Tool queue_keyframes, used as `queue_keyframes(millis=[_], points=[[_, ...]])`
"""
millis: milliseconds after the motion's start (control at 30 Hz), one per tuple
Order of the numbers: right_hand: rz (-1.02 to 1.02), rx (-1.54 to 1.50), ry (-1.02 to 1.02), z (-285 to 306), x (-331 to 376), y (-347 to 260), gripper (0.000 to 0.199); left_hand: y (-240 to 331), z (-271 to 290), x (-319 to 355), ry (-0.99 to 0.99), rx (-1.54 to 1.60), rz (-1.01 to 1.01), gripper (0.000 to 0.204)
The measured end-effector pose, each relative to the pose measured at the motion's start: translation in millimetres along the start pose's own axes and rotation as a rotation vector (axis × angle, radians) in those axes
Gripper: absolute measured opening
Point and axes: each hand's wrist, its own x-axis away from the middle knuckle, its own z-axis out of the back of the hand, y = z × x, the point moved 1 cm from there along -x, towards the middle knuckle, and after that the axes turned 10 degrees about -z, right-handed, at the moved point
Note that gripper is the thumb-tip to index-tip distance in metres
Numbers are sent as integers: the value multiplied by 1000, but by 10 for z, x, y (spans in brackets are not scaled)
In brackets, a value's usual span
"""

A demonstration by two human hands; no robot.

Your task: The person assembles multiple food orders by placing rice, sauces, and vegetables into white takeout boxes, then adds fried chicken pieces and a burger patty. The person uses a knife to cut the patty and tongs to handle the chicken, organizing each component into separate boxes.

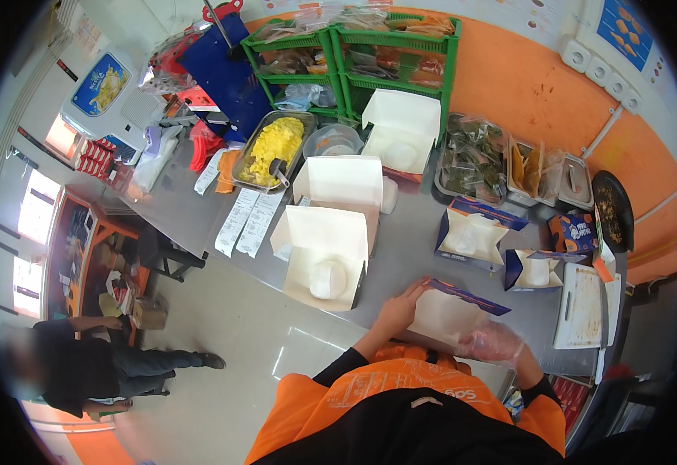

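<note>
Close to my body, at the table's front edge, is an open takeaway box [448, 314] with a cream inside and a dark blue and orange printed outside. My left hand [400, 312] grips its left side, fingers over the upper edge. On the right, my right hand [497, 342] is covered in clear, crinkled plastic that looks like a disposable glove. It lies over the box's right side, and the plastic hides how its fingers are bent. Left of my left hand stands an open white-lined box [319, 267] with a rounded white mound [327, 280] in it, possibly rice.
More open boxes [400, 128] stand farther back; two small printed boxes [470, 236] [534, 270] are at right. A tray of yellow food [272, 151], receipts [249, 221], green racks [392, 58], a cutting board [582, 306] and a knife [604, 329] surround them. Another person [82, 364] is at left.
</note>
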Motion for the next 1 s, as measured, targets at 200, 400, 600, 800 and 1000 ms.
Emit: queue_keyframes(millis=[200, 400, 600, 800, 1000], points=[[186, -434, -316, 1589, -629, -593, 25, -51, 9, 71, -2, 79, -6, 56], [-69, 553, 214, 1493, -2941, -559, 24, -12, 154, -49, -82, 170, -53, 54], [-56, 658, 160, 1249, -3301, -859, 58, -210, 52, -83, -95, 186, -86, 59], [-1, 151, 102, 1128, -3966, -320, 49, -250, 91, -187, -156, 182, -128, 60], [122, 10, 93, 1049, -4140, -121, 48, -310, 136, -186, -133, 198, -169, 62]])
